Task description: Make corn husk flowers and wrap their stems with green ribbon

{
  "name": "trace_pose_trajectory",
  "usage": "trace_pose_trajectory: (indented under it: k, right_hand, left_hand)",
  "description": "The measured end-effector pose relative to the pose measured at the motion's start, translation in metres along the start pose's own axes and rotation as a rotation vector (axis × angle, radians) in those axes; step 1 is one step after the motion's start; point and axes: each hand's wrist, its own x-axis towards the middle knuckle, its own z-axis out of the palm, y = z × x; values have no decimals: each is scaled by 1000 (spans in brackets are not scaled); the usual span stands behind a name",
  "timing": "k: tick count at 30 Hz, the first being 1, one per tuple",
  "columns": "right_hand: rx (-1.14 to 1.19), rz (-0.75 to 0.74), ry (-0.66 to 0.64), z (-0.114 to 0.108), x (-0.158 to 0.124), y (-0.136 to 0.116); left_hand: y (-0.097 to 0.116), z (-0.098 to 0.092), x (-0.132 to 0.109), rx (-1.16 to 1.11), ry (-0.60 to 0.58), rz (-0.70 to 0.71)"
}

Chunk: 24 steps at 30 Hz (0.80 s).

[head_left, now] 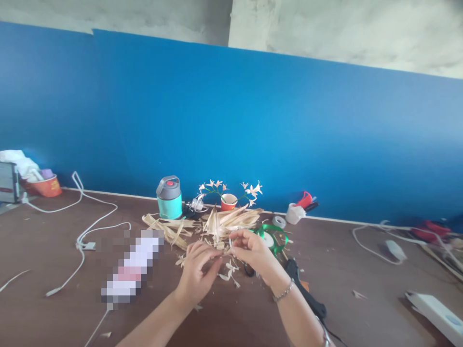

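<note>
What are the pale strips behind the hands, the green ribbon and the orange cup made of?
Pale strips: likely dried plant husk, matte and papery, with lengthwise creases.
Green ribbon: probably satin-like synthetic, smooth with a slight sheen.
Orange cup: perhaps paper, judging by its thin-looking rim and pale inside.

"What does the right grip (255, 253) look like?"

"A bare hand, five-fingered. Around its wrist goes a bracelet (284, 290), silvery, seemingly a chain of small links."

"Anything further up that arm?"

"A second silvery piece, a band (326, 339), shiny and curved, by the lower edge of the view. Only part shows, so I can't tell its kind."

"And the left grip (200, 270)?"

"Bare too, as are its wrist and the visible forearm."
</note>
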Motion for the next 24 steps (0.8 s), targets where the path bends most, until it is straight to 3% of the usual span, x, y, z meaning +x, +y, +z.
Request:
trace_pose_trajectory:
  k: [19, 24]
  right_hand:
    - [-241, -126, -37, -6, -2, -3]
    - [-373, -157, 124, -37, -1, -3]
  left_hand:
    - [3, 4, 3, -92, -115, -169]
    - [2, 3, 6, -116, -74, -290]
